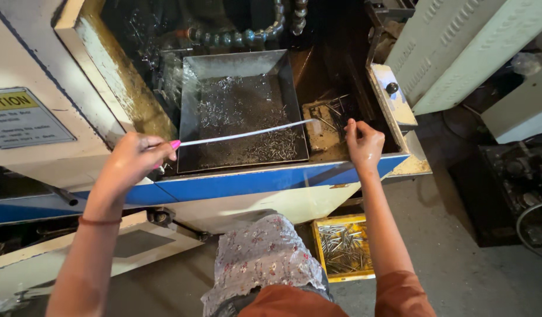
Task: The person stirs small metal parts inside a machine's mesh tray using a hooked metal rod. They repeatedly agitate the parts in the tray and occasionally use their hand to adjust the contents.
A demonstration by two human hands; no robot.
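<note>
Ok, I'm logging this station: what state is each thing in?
Left hand: closed on the thin rod.
Right hand: fingers in the pins beside the tray.
Metal tray: tilted, scattered with small pins.
Yellow bin: on the floor, holding metal pins.

Only one view is given, taken from a camera worn on the head. The scene is looked down upon steeply and from close by, facing forward into the open machine bay (318, 76), with the floor (459, 246) seen below.
</note>
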